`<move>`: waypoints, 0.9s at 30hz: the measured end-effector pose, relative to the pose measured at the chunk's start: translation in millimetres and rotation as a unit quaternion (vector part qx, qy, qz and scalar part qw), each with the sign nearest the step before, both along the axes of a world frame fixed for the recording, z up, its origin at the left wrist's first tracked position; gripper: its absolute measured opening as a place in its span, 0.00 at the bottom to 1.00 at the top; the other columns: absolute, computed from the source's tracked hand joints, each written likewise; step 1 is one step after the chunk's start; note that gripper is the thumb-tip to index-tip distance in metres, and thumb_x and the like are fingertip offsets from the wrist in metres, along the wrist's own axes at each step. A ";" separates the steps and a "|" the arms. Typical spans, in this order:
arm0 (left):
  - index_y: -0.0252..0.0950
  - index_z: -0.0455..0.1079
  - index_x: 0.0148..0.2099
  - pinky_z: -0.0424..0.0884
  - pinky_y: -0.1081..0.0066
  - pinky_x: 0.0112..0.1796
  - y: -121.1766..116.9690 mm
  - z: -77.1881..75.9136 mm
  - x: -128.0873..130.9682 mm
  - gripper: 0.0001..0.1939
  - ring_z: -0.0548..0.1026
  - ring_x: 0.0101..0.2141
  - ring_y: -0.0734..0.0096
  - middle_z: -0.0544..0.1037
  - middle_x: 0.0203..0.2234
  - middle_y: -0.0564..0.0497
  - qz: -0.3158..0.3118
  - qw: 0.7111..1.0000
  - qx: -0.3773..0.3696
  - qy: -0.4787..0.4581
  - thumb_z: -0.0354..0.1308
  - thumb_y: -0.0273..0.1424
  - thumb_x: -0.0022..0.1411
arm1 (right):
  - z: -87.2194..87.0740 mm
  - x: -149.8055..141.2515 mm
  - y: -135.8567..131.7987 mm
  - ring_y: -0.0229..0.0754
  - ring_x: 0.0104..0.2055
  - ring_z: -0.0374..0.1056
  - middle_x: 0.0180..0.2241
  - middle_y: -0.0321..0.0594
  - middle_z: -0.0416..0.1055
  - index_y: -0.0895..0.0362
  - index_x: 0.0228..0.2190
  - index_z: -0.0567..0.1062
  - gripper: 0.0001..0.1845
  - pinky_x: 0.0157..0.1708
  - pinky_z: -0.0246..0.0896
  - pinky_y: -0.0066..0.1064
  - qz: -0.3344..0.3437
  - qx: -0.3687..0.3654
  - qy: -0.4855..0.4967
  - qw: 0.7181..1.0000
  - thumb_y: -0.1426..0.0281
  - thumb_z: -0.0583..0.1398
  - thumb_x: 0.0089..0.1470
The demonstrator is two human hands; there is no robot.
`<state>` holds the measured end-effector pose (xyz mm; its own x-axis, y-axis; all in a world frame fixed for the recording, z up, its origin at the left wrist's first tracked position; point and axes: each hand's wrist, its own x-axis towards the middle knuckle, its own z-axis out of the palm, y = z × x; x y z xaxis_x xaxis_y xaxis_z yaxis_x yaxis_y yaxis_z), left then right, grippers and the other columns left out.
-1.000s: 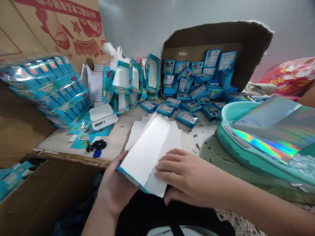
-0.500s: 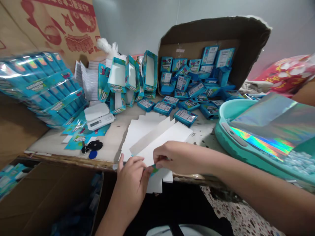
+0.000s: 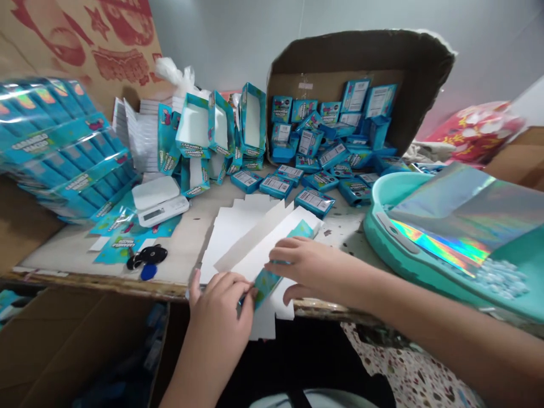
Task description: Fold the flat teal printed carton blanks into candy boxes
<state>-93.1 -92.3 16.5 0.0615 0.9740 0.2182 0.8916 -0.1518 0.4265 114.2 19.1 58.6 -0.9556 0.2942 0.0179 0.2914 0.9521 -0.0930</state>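
A flat cardboard box blank (image 3: 232,224), white on its upper face, lies at the table's front edge, partly overhanging it. Along its right side a folded strip (image 3: 266,283) shows the printed blue-green outer face. My left hand (image 3: 223,303) grips the blank's near end, thumb and fingers closed at the lower end of the strip. Over the middle of that strip lies my right hand (image 3: 306,266), its fingers stretched out and the thumb apart. The fingers hide part of the fold.
Blue candy boxes (image 3: 314,201) spill from a cardboard carton (image 3: 361,51). Open trays (image 3: 193,122) stand behind the blank. A white scale (image 3: 164,209) and keys (image 3: 148,258) lie left, beside wrapped stacks (image 3: 68,153). A turquoise basin (image 3: 374,226) with wrapped sweets stands right.
My right hand has let go of its pinch, spread its fingers and moved slightly up and right. More of the blue-green strip shows, folded up. My left hand keeps its grip. The view has shifted slightly.
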 end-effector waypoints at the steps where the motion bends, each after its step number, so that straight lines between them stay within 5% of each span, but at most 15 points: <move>1: 0.44 0.73 0.33 0.40 0.41 0.63 -0.2 2.5 3.5 0.11 0.77 0.39 0.68 0.79 0.34 0.59 -0.009 1.000 0.011 0.008 0.53 0.31 0.68 | -7.5 4.3 -3.2 0.47 0.41 0.64 0.39 0.43 0.72 0.59 0.42 0.76 0.18 0.41 0.58 0.37 -0.008 -0.002 -0.003 1.000 0.57 0.63 0.62; 5: 0.42 0.72 0.44 0.41 0.47 0.64 0.8 11.0 22.1 0.07 0.77 0.40 0.66 0.79 0.40 0.55 -0.049 0.997 0.047 0.047 0.57 0.36 0.67 | -29.6 6.1 -10.1 0.44 0.35 0.62 0.33 0.39 0.70 0.57 0.33 0.74 0.11 0.36 0.56 0.37 0.013 0.009 0.006 1.000 0.66 0.57 0.67; 8: 0.39 0.71 0.39 0.46 0.46 0.62 2.8 6.4 30.1 0.06 0.75 0.38 0.63 0.76 0.33 0.54 -0.042 0.993 0.020 0.110 0.55 0.33 0.68 | -33.0 2.5 -6.5 0.44 0.35 0.62 0.33 0.39 0.69 0.57 0.32 0.73 0.12 0.35 0.55 0.37 0.001 0.025 0.028 0.999 0.65 0.58 0.66; 11: 0.40 0.68 0.34 0.62 0.52 0.49 4.3 -5.2 24.4 0.12 0.72 0.34 0.60 0.73 0.29 0.53 -0.047 0.990 0.013 0.131 0.48 0.27 0.70 | -29.0 3.8 3.0 0.47 0.38 0.65 0.34 0.42 0.71 0.58 0.32 0.73 0.19 0.35 0.57 0.37 -0.056 0.005 0.035 0.998 0.54 0.61 0.61; 15: 0.40 0.68 0.34 0.63 0.59 0.37 6.7 -7.0 10.0 0.13 0.70 0.31 0.60 0.73 0.28 0.52 -0.091 0.988 0.003 0.127 0.46 0.28 0.71 | -22.3 9.0 13.7 0.49 0.40 0.68 0.36 0.44 0.73 0.59 0.35 0.74 0.22 0.37 0.59 0.37 -0.099 -0.050 0.002 0.994 0.51 0.63 0.59; 21: 0.39 0.69 0.37 0.66 0.57 0.36 15.5 18.1 25.1 0.09 0.75 0.36 0.54 0.75 0.33 0.47 -0.053 0.979 -0.115 0.161 0.48 0.29 0.68 | -26.5 7.7 11.2 0.49 0.35 0.72 0.31 0.44 0.75 0.60 0.32 0.75 0.15 0.31 0.58 0.35 -0.104 -0.074 -0.016 0.992 0.60 0.64 0.59; 27: 0.34 0.72 0.36 0.70 0.60 0.33 28.7 11.5 44.7 0.12 0.79 0.35 0.53 0.78 0.31 0.44 -0.022 0.956 -0.148 0.251 0.48 0.29 0.69 | -35.1 5.6 17.6 0.44 0.28 0.72 0.28 0.41 0.76 0.58 0.30 0.76 0.13 0.27 0.58 0.32 -0.076 -0.075 0.002 0.994 0.62 0.63 0.60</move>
